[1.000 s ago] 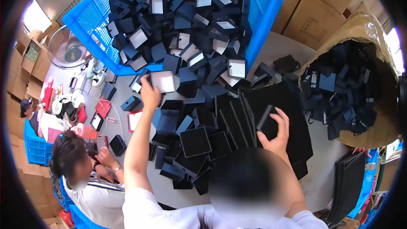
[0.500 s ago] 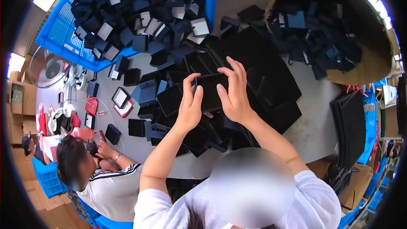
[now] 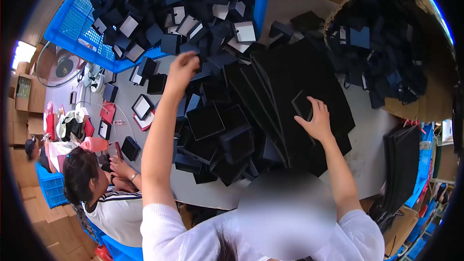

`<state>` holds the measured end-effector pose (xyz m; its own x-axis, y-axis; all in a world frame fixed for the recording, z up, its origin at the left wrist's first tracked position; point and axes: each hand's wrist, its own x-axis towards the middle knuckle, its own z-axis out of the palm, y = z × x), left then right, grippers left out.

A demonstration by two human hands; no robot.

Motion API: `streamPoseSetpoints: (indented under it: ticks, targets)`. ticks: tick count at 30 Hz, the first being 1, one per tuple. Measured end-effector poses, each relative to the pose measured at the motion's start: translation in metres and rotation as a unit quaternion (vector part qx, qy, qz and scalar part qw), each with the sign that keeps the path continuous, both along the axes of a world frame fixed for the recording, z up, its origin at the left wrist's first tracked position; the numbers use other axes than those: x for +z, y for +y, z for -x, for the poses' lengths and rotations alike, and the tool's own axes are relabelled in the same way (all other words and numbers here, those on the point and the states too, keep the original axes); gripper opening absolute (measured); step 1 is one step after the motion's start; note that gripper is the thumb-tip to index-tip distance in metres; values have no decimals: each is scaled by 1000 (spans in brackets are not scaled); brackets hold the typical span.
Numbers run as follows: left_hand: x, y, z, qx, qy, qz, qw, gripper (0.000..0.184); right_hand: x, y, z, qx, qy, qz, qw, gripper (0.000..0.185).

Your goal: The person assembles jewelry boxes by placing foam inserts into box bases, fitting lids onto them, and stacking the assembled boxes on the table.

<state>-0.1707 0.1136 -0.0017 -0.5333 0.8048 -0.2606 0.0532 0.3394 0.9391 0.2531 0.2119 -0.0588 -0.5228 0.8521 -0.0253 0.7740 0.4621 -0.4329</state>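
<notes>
My left hand (image 3: 182, 71) reaches over the dark boxes near the basket, its fingers curled together; what they hold is hidden. My right hand (image 3: 319, 120) is at the large black sheets (image 3: 278, 75), its thumb and fingers around the edges of a small black rectangular pad (image 3: 302, 105). Between the hands lies a heap of open dark boxes with black insides, among them a square one (image 3: 205, 121).
A blue basket (image 3: 67, 34) full of dark boxes stands behind. At the right a torn carton (image 3: 425, 101) holds more. A co-worker (image 3: 113, 212) sits at the left, near red boxes (image 3: 108, 111) and a fan (image 3: 63, 67).
Both hands have parted from the black box they held together. The left has moved up and left to the boxes by the basket, the right across to the small pad on the sheets.
</notes>
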Motion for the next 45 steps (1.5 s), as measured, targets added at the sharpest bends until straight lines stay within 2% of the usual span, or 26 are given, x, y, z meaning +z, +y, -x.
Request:
streamPoseSetpoints:
  ticks: [2, 7, 8, 10, 12, 14, 15, 16, 18, 20, 22, 24, 28, 30, 32, 33, 34, 35, 36, 37, 38, 40, 42, 43, 44, 45]
  targets:
    - [-47, 58, 34, 153, -122, 68, 978, 69, 3, 0, 6, -4, 82, 35, 996, 73]
    - [-140, 133, 69, 218, -110, 227, 943, 86, 10, 3, -7, -35, 207, 14, 978, 62]
    - [-144, 130, 72, 211, -111, 232, 943, 86, 11, 2, -11, -42, 203, 16, 978, 62]
    - [-140, 123, 71, 221, -138, 167, 951, 87, 15, 2, -13, -32, 251, 3, 967, 59]
    - [-67, 88, 31, 269, -198, 110, 936, 81, 12, 6, -14, -61, 311, -12, 948, 56]
    - [-62, 41, 37, 146, -166, 26, 975, 70, 21, 9, -11, -70, 341, -33, 937, 55]
    - [-65, 21, 31, 95, 33, 15, 995, 67, 28, 6, -11, -75, 341, -27, 937, 55]
    - [-65, 0, 26, 42, 233, -2, 971, 64, 38, 6, -7, -35, 340, -33, 939, 57]
    - [11, -41, -69, -18, 411, -62, 909, 73, 61, 0, 8, 16, 352, -41, 935, 58]
    - [31, -62, -109, -130, 369, -106, 914, 86, 84, -14, 26, 142, 315, -52, 937, 61]
    - [39, -67, -138, -239, 357, -158, 889, 99, 105, -28, 44, 238, 259, -77, 933, 61]
    - [39, -67, -161, -279, 199, -192, 920, 105, 115, -35, 57, 337, 191, -108, 916, 60]
    - [43, -63, -185, -314, 148, -218, 912, 107, 120, -44, 59, 383, 191, -118, 896, 40]
    - [45, -61, -190, -300, 190, -272, 894, 110, 124, -43, 57, 400, 198, -116, 887, 37]
    - [42, -60, -189, -283, 106, -258, 918, 114, 125, -46, 50, 412, 201, -121, 880, 32]
    - [44, -62, -194, -266, -1, -242, 933, 117, 121, -46, 50, 409, 207, -120, 880, 31]
    - [40, -62, -198, -251, -107, -269, 924, 119, 117, -46, 49, 405, 215, -120, 881, 29]
    - [30, -60, -197, -240, -129, -285, 919, 111, 111, -47, 48, 395, 227, -125, 882, 31]
    - [28, -59, -206, -127, -279, -280, 910, 81, 109, -49, 51, 387, 242, -129, 881, 32]
    - [26, -53, -210, -48, -272, -182, 944, 48, 109, -52, 54, 355, 270, -131, 885, 32]
    - [28, -49, -211, -26, -269, -144, 952, 33, 109, -56, 58, 327, 300, -131, 887, 32]
    - [24, -46, -207, -26, -225, -154, 962, 32, 106, -50, 63, 281, 337, -174, 881, 32]
    - [24, -43, -205, 9, -256, -182, 949, 30, 99, -43, 64, 223, 283, -185, 914, 32]
    - [22, -37, -211, 41, -198, -209, 957, 28, 92, -39, 66, 246, 276, -176, 912, 32]
    - [20, -33, -213, 37, -202, -206, 957, 28, 89, -39, 69, 286, 281, -176, 899, 32]
    - [18, -32, -211, 6, -88, -182, 979, 33, 85, -38, 68, 279, 297, -178, 896, 31]
